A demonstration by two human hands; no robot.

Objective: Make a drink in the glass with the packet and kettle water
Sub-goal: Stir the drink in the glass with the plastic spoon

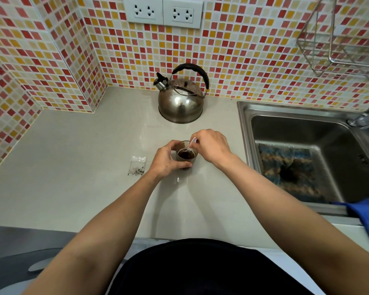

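Nearest: both forearms reach in over the grey surface. Left hand is wrapped around the glass, fingers clenched on its side, bracing it where it stands on the surface. Right hand sits just above the rim, fingers pinched on a small white tag or sachet end; a thin string or strip runs from it down into the dark liquid. Can't tell if it's a tea bag tag or a stirrer.

Glass holds dark brown liquid at a low level, so water and contents look to be in already. My read: step in hand is steeping or stirring, late in the task.

Left of the glass, near but apart, lies a clear zip packet, flat, only dark specks left inside.

Farther back the steel kettle stands upright by the tiled wall, untouched. Sink off to the right.

Next likely needs: keep the glass braced, lift the item out clear of the rim without dripping, top up from the kettle if needed.
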